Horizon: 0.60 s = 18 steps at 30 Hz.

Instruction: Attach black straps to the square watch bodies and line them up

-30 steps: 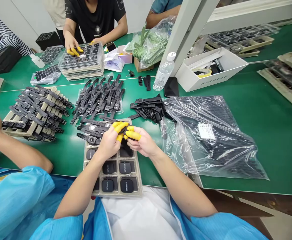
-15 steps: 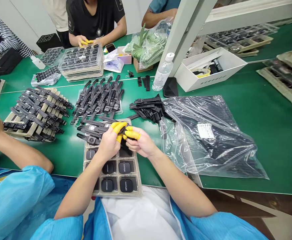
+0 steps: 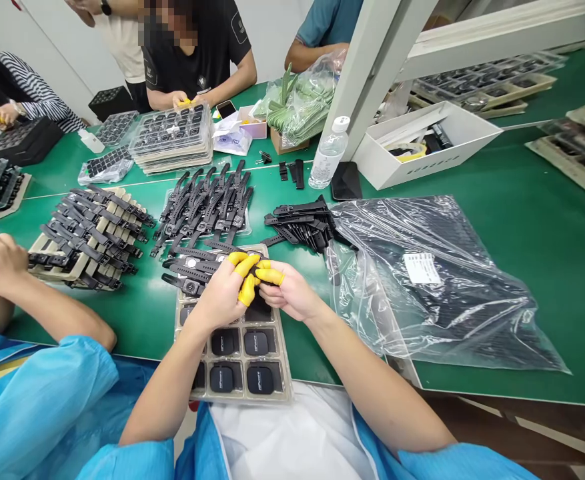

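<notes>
My left hand [image 3: 225,293] and my right hand [image 3: 295,293] meet above a beige tray [image 3: 285,350], with yellow covers on several fingertips. Between the pinched fingers is a black watch [image 3: 255,271], mostly hidden by them. Both hands are closed on it. Square black watch faces [image 3: 260,380] sit in the tray's near compartments. Finished-looking watches with straps [image 3: 190,269] lie across its far end, left of my hands. Beyond my right hand is a loose pile of black watch straps [image 3: 305,223].
A clear plastic bag of straps [image 3: 452,300] covers the right side. Strapped watches [image 3: 205,207] lie behind the tray, and a loaded stack [image 3: 89,233] stands left. A water bottle [image 3: 329,157] and white box [image 3: 422,157] stand behind. A co-worker's arm [image 3: 57,303] rests at left.
The whole view has shifted slightly, with things sitting lower and further right. My fingers have closed further around the watch, so less of it shows.
</notes>
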{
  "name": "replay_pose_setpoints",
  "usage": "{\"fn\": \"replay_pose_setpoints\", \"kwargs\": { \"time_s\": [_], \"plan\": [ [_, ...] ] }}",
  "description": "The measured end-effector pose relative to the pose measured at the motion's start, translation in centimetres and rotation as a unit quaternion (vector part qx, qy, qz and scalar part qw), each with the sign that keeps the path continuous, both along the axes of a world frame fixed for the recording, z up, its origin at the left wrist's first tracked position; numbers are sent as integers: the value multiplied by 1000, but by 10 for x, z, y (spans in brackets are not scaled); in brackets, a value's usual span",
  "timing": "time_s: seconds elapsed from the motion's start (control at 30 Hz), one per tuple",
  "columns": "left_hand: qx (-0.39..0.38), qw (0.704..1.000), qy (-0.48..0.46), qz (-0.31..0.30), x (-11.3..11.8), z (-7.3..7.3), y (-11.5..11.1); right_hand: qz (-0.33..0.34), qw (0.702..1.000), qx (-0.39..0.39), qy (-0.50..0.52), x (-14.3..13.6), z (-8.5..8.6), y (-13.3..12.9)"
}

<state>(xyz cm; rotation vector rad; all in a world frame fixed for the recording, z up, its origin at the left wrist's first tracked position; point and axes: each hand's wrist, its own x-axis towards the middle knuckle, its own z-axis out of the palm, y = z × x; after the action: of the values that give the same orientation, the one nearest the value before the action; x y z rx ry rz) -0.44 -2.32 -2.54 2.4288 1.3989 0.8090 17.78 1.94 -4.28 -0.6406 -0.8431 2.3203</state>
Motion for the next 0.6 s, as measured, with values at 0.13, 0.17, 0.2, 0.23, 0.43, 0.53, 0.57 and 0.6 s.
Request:
{"fn": "replay_pose_setpoints", "kwargs": {
  "time_s": [0.13,0.17,0.2,0.23,0.43,0.53,0.57,0.6],
  "plan": [
    [1,997,76,9,-2,1,-3,19,999,14,-27,1,-2,0],
    [-2,997,73,7,-3,1,-3,24,999,16,-28,1,-2,1],
    [-7,998,62,3,-3,2,-3,27,999,20,-27,1,-2,1],
    [-11,999,46,-1,-3,3,-3,29,999,24,-27,1,-2,0],
    [-38,997,-67,-25,4,12,-5,-11,995,100,-24,3,-6,1],
    [-40,998,-47,5,5,24,-10,-63,967,236,-78,10,-10,4],
    [-45,999,-20,23,2,30,-11,-71,947,291,-110,13,-11,6],
    [-52,998,14,41,-3,36,-12,-75,923,347,-147,16,-11,7]
  ]
}}
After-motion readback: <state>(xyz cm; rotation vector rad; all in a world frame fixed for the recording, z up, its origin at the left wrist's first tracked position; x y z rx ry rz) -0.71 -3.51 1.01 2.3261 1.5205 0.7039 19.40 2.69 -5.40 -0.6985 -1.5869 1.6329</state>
